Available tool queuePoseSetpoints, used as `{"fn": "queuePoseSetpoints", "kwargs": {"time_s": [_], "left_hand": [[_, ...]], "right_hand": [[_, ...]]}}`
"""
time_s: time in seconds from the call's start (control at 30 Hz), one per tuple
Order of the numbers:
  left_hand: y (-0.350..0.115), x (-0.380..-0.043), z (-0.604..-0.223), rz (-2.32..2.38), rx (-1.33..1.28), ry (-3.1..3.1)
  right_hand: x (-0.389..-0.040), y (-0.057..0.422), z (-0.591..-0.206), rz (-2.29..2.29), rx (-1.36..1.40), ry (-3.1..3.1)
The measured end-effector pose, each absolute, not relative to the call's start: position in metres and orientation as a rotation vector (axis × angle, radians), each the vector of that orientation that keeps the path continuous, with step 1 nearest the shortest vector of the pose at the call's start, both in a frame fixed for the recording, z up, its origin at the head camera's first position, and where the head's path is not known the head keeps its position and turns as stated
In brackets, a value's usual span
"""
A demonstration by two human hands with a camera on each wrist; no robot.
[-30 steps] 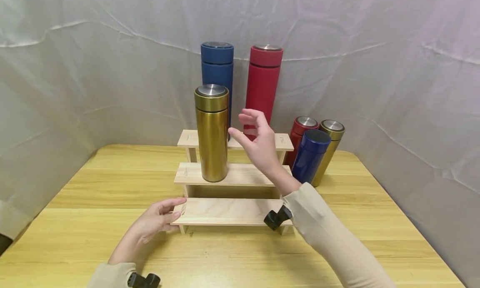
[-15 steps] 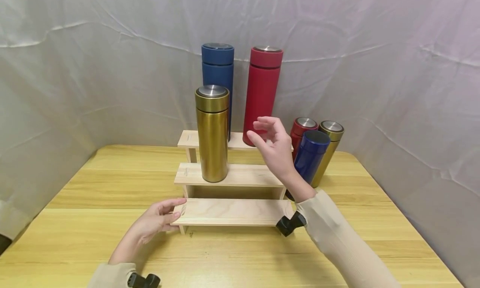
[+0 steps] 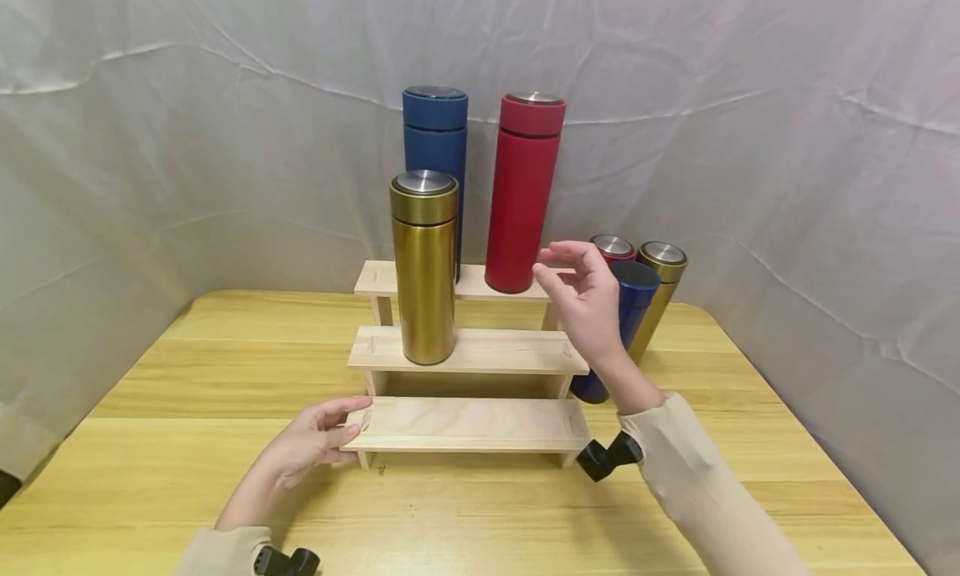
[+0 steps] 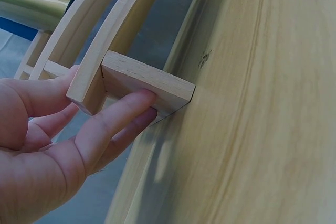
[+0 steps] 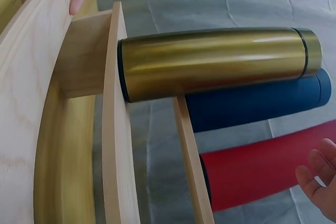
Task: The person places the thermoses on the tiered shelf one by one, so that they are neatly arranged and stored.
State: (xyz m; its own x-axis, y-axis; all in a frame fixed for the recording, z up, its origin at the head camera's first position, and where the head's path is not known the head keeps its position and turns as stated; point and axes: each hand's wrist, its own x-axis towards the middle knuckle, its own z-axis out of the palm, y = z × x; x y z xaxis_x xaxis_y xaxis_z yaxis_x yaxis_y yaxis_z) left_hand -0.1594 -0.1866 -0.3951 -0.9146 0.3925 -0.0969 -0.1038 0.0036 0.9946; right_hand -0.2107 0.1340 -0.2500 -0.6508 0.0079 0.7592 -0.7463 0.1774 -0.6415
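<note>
My left hand (image 3: 318, 438) holds the left end of the lowest step of a pale wooden three-step stand (image 3: 465, 422); in the left wrist view its fingers lie against the board's end and the support leg (image 4: 152, 80). My right hand (image 3: 588, 305) is raised at the stand's right side, fingers loosely curved with nothing between them. Its fingertips are near the lower right side of a tall red thermos (image 3: 525, 201) on the top step. A gold thermos (image 3: 425, 284) stands upright on the middle step's left part, partly covering a blue thermos (image 3: 435, 134) on the top step.
Right of the stand, behind my right hand and forearm, a dark blue thermos (image 3: 636, 284), a gold thermos (image 3: 663, 263) and a smaller red one (image 3: 611, 246) stand close together on the wooden table (image 3: 450, 518). A grey cloth (image 3: 300, 142) hangs behind.
My right hand has drawn away from beside the gold thermos, moving right and slightly down past the red thermos. My left hand stays at the stand's end.
</note>
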Motion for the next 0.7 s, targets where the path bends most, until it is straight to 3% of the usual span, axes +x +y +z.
{"fn": "queuePoseSetpoints", "kwargs": {"time_s": [0.7], "left_hand": [[-0.187, -0.159, -0.396, 1.986, 0.304, 1.929]], "right_hand": [[-0.201, 0.180, -0.269, 1.601, 0.593, -1.745]]}}
